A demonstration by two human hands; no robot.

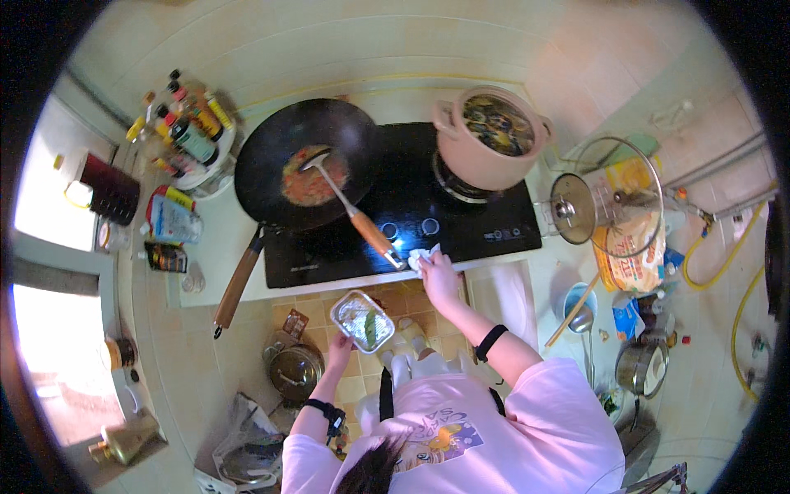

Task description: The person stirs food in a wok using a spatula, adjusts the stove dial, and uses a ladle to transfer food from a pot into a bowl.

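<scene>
My left hand [340, 349] grips the near left corner of a foil tray [362, 321] with a green leafy piece inside, held below the counter's front edge. At the front edge of the black glass gas hob [401, 247], my right hand [440, 275] is closed on a crumpled white tissue [421, 258]. Just left of the tissue ends the wooden handle of a metal spatula [364, 230]. Its blade rests in a black wok [345, 120] over reddish chopped food [315, 185]. At the hob's back right stands a pink pot [487, 160] filled with dark food pieces.
Sauce bottles [191, 133] crowd a white rack at the back left. The wok's wooden handle [237, 287] juts past the counter edge. On the right are glass lids [574, 210], a yellow package [629, 253] and a blue cup [580, 302] with a ladle. A lidded pot [296, 370] sits low at left.
</scene>
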